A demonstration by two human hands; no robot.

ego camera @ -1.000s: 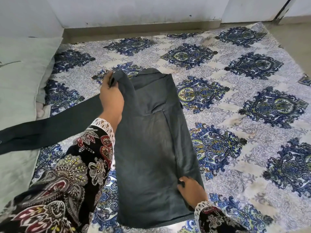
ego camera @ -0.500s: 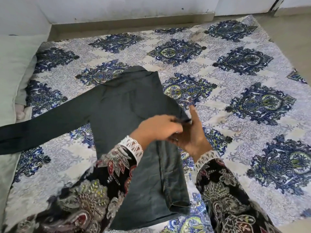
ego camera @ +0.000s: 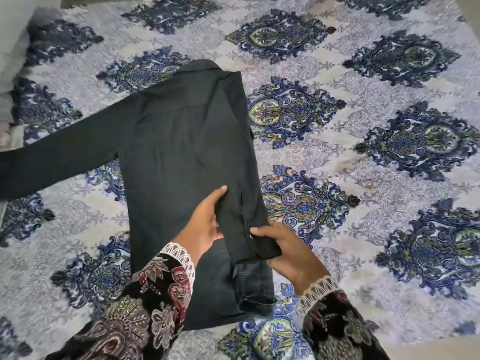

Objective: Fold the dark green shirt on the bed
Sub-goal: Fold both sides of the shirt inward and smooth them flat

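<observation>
The dark green shirt (ego camera: 181,141) lies lengthwise on the patterned bed sheet (ego camera: 363,157), collar at the far end, its right side folded inward. One long sleeve stretches out flat to the left, off the frame edge. The other sleeve is laid down over the body, and both hands hold its cuff end. My left hand (ego camera: 205,224) lies along the sleeve's left edge with fingers extended, thumb under the fabric. My right hand (ego camera: 288,250) pinches the cuff between thumb and fingers, just above the shirt's lower hem.
A pale green pillow (ego camera: 10,55) sits at the far left edge. The blue and white floral sheet covers the whole bed around the shirt. My patterned dark sleeves with white lace cuffs fill the bottom of the view.
Both hands have drawn the sleeve down along the shirt's right side toward me. The shirt body now lies flatter, and the camera has tilted lower and closer.
</observation>
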